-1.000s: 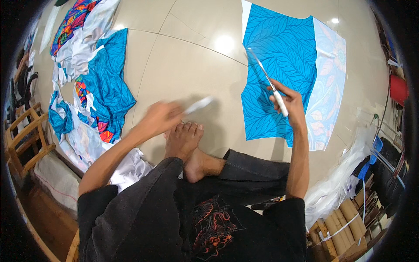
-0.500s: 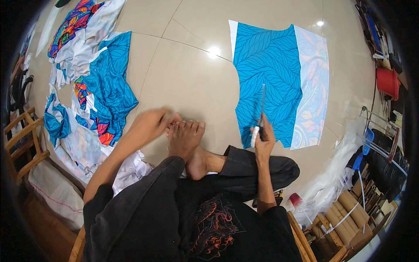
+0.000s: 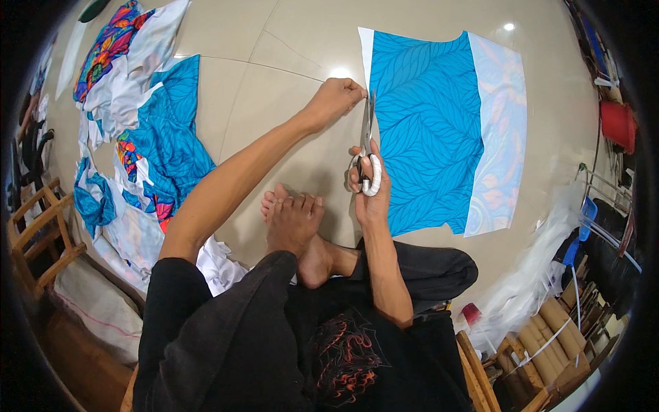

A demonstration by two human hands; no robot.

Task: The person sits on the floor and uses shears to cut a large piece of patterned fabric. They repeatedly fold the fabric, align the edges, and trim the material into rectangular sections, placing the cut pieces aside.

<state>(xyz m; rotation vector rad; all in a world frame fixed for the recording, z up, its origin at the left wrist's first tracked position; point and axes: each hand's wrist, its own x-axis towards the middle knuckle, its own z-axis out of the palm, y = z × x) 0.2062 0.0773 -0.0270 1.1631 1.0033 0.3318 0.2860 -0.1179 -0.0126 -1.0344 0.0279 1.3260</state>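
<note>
A blue leaf-patterned fabric panel (image 3: 429,137) lies flat on the floor to the front right. Along its far left side runs a narrow white strip (image 3: 366,51), and a pale floral band (image 3: 500,137) borders its right side. My left hand (image 3: 334,101) pinches the panel's left edge at the lower part of the white strip. In my right hand (image 3: 374,208) are scissors (image 3: 367,137) with a white-wrapped handle. Their blades point away from me along that left edge, tips beside my left fingertips. Whether the blades have fabric between them is hard to tell.
A heap of blue, white and multicoloured fabric pieces (image 3: 171,123) lies on the left. My bare feet (image 3: 295,223) rest on the tiled floor (image 3: 281,89) between heap and panel. A wooden frame (image 3: 44,233) stands at left; clear plastic (image 3: 528,254) and cardboard tubes (image 3: 549,336) are at right.
My left hand has moved from beside my feet, forward and right, to the panel's edge. My right hand has brought the scissors leftward and forward, from over the panel to its left edge.
</note>
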